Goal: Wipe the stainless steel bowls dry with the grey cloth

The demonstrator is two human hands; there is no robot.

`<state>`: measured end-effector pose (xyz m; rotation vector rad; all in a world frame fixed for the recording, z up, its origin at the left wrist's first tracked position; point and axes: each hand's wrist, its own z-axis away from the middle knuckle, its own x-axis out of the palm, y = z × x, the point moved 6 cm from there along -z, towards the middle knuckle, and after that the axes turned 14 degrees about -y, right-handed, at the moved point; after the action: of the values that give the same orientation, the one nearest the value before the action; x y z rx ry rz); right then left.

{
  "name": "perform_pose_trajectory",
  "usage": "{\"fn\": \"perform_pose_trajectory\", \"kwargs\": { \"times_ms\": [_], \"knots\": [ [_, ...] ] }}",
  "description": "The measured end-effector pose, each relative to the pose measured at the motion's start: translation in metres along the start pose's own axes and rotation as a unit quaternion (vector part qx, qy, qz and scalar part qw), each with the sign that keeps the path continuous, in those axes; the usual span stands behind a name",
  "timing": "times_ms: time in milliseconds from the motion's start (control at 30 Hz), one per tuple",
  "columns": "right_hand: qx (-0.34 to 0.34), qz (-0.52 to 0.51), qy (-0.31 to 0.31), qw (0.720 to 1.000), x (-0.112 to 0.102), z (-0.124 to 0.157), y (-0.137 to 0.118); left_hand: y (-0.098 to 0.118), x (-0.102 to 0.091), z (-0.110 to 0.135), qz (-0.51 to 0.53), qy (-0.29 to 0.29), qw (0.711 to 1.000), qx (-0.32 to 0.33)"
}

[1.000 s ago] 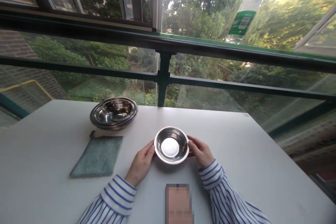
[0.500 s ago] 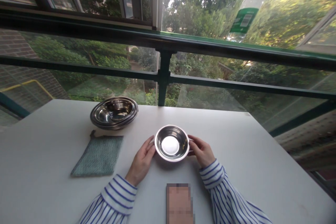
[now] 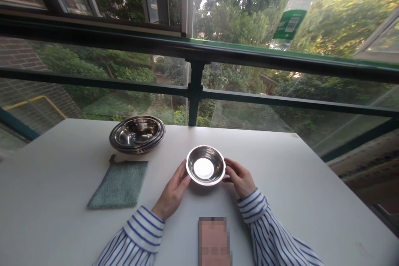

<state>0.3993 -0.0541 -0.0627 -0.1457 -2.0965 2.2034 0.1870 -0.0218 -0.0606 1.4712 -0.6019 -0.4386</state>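
Bowl [image 3: 203, 168] open side up, mid worktop [image 3: 286, 174], can't tell if lifted. Left hand [image 3: 172, 193] pinches its left side, right hand [image 3: 242, 179] its right. Looks like a two-handed hold; next move probably needs even grips. Cloth [image 3: 121, 184] off left.

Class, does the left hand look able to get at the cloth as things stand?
Probably yes: the cloth lies uncovered beside the left hand, nothing standing between, though that hand would first need to leave the bowl.

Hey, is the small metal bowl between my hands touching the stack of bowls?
Apart: the head view shows a strip of white tabletop between the small metal bowl and the stack of bowls.
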Motion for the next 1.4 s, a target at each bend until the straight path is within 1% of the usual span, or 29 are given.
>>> {"fn": "perform_pose_trajectory", "kwargs": {
  "times_ms": [200, 400, 533, 600, 767, 867, 967, 1167, 1400],
  "knots": [
    [-0.005, -0.002, 0.003, 1.0, -0.002, 0.0, 0.004, -0.002, 0.0, 0.0, -0.035, -0.008, 0.999, 0.008],
    [-0.006, 0.001, 0.011, 1.0, -0.007, -0.001, 0.007, -0.002, 0.0, -0.002, -0.021, -0.011, 1.0, 0.015],
    [-0.018, 0.014, 0.023, 0.999, -0.01, -0.002, 0.004, -0.002, 0.0, -0.003, -0.009, -0.016, 0.999, 0.031],
    [-0.026, 0.027, 0.023, 0.999, -0.011, -0.003, 0.002, -0.003, -0.003, -0.004, -0.008, -0.002, 1.0, 0.029],
    [-0.045, 0.077, 0.043, 0.995, -0.018, -0.002, -0.003, -0.003, -0.01, -0.001, -0.033, 0.065, 0.997, 0.017],
    [-0.054, 0.103, 0.059, 0.991, -0.023, 0.003, -0.008, 0.001, -0.011, 0.004, -0.06, 0.081, 0.995, 0.01],
    [-0.066, 0.123, 0.063, 0.988, -0.025, 0.011, -0.016, 0.01, -0.011, 0.012, -0.105, 0.09, 0.99, -0.001],
    [-0.104, 0.165, 0.052, 0.979, -0.016, 0.023, -0.04, 0.034, -0.013, 0.033, -0.193, 0.1, 0.976, -0.005],
    [-0.149, 0.199, 0.0, 0.969, 0.008, 0.031, -0.067, 0.047, -0.02, 0.056, -0.265, 0.112, 0.958, -0.006]
  ]
}}
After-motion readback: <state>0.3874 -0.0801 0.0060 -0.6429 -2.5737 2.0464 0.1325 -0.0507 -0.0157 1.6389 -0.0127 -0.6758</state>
